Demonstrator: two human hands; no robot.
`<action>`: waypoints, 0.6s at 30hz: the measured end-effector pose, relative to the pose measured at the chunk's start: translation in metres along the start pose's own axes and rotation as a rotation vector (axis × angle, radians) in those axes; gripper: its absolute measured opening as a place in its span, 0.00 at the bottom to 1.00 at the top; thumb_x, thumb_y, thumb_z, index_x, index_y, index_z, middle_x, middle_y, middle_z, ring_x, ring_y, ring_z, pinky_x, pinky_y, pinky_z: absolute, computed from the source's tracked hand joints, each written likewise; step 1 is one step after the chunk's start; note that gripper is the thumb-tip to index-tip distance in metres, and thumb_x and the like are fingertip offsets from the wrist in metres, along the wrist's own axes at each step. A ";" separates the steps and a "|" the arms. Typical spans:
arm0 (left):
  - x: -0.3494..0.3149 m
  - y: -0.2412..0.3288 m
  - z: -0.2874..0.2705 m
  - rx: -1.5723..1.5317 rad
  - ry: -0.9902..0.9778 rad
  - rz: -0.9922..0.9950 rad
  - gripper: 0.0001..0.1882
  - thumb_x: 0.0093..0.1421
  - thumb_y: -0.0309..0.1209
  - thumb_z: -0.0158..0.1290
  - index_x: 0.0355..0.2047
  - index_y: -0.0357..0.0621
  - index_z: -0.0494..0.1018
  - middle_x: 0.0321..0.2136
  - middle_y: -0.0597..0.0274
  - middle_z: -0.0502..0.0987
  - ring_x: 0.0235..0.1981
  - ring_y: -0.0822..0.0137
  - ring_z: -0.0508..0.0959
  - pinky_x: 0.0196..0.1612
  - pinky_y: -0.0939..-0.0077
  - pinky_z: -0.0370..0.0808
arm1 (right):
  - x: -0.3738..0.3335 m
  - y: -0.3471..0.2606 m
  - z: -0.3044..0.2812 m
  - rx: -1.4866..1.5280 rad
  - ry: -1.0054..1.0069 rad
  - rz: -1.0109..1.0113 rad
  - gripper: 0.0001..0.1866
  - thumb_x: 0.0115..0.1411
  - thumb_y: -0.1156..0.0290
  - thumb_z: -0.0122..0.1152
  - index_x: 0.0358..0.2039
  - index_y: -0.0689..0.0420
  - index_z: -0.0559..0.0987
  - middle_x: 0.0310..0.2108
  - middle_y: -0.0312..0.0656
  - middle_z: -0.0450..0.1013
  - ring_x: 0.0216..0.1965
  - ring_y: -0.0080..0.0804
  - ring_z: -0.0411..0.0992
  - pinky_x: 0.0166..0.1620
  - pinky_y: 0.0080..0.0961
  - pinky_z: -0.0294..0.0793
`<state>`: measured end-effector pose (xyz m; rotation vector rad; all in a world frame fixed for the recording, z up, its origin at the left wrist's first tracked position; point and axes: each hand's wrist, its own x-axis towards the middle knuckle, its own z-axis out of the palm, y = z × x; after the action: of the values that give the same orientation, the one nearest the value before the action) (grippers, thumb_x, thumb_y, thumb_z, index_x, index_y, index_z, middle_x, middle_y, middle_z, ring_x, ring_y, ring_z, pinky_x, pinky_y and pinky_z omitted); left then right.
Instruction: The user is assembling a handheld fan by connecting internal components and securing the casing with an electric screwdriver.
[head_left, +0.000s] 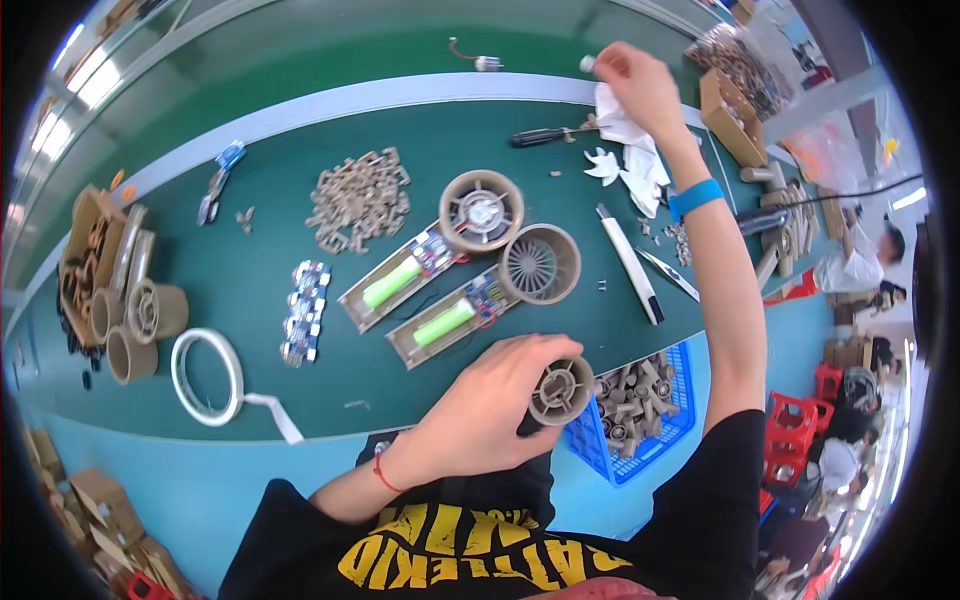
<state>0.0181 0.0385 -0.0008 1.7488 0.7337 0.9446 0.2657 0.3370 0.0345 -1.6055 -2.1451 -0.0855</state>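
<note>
My left hand (500,395) is wrapped round a beige cylindrical fan housing (560,392), held above the table's near edge with its spoked open end up. At the far side, my right hand (640,88) pinches a small whitish part (588,64) over the green strip beyond the pale rail; its kind is too small to make out. Left of it lies a small motor (487,63) with wires. Two opened handheld fans lie mid-table: one round head (481,211) has a motor in it, the other (540,264) shows a grille. Both handles carry a green battery (392,285) and a circuit board.
Around the fans lie a pile of small beige parts (360,198), circuit boards (305,312), a tape roll (207,376), a screwdriver (540,137), white fan blades (602,166) and a white-handled knife (632,265). A blue basket (683,408) of beige parts stands below the near edge.
</note>
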 end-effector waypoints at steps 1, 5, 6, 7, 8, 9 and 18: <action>0.001 0.001 -0.002 -0.008 -0.018 0.010 0.37 0.46 0.25 0.67 0.57 0.43 0.65 0.54 0.51 0.74 0.55 0.49 0.75 0.57 0.62 0.72 | -0.001 0.009 0.003 -0.079 -0.118 0.015 0.11 0.62 0.64 0.62 0.43 0.54 0.82 0.35 0.44 0.81 0.39 0.37 0.80 0.46 0.32 0.77; 0.004 0.003 -0.005 -0.032 -0.065 -0.065 0.37 0.43 0.25 0.67 0.56 0.46 0.68 0.55 0.50 0.74 0.57 0.48 0.74 0.60 0.60 0.69 | -0.027 0.018 -0.011 0.119 -0.007 -0.039 0.15 0.63 0.64 0.61 0.46 0.57 0.82 0.41 0.44 0.82 0.47 0.39 0.78 0.54 0.33 0.73; 0.004 0.003 -0.006 -0.022 -0.063 -0.082 0.37 0.43 0.24 0.67 0.56 0.46 0.68 0.55 0.51 0.74 0.57 0.48 0.74 0.60 0.60 0.69 | -0.035 0.025 -0.017 0.085 0.070 -0.040 0.14 0.64 0.65 0.60 0.46 0.57 0.82 0.40 0.44 0.82 0.46 0.38 0.78 0.52 0.32 0.74; 0.004 0.001 -0.005 -0.009 -0.058 -0.099 0.37 0.42 0.24 0.67 0.56 0.45 0.68 0.54 0.52 0.75 0.57 0.49 0.74 0.60 0.59 0.69 | -0.040 0.034 -0.022 0.052 0.147 -0.044 0.13 0.65 0.65 0.60 0.45 0.57 0.83 0.39 0.44 0.82 0.44 0.37 0.79 0.50 0.32 0.75; 0.005 -0.001 -0.002 -0.029 -0.064 -0.069 0.36 0.42 0.23 0.66 0.54 0.44 0.68 0.52 0.54 0.76 0.58 0.49 0.74 0.61 0.58 0.69 | -0.046 0.053 -0.037 0.047 0.180 0.080 0.12 0.65 0.65 0.60 0.44 0.57 0.83 0.38 0.44 0.82 0.42 0.35 0.80 0.48 0.31 0.76; 0.005 0.000 -0.003 -0.032 -0.076 -0.060 0.36 0.42 0.23 0.66 0.54 0.44 0.68 0.52 0.54 0.76 0.58 0.49 0.74 0.61 0.58 0.69 | -0.047 0.071 -0.044 0.070 0.211 0.193 0.12 0.65 0.65 0.60 0.43 0.57 0.83 0.37 0.43 0.82 0.40 0.33 0.80 0.46 0.29 0.77; 0.011 0.000 -0.007 -0.051 -0.116 -0.076 0.36 0.41 0.23 0.67 0.52 0.45 0.66 0.49 0.55 0.78 0.56 0.49 0.76 0.60 0.55 0.69 | -0.028 0.274 -0.108 -0.356 0.191 0.536 0.19 0.58 0.57 0.63 0.48 0.49 0.83 0.39 0.44 0.82 0.42 0.41 0.81 0.49 0.36 0.78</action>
<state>0.0179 0.0504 0.0032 1.7039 0.6907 0.7970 0.5595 0.3654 0.0604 -2.2212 -1.5566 -0.4480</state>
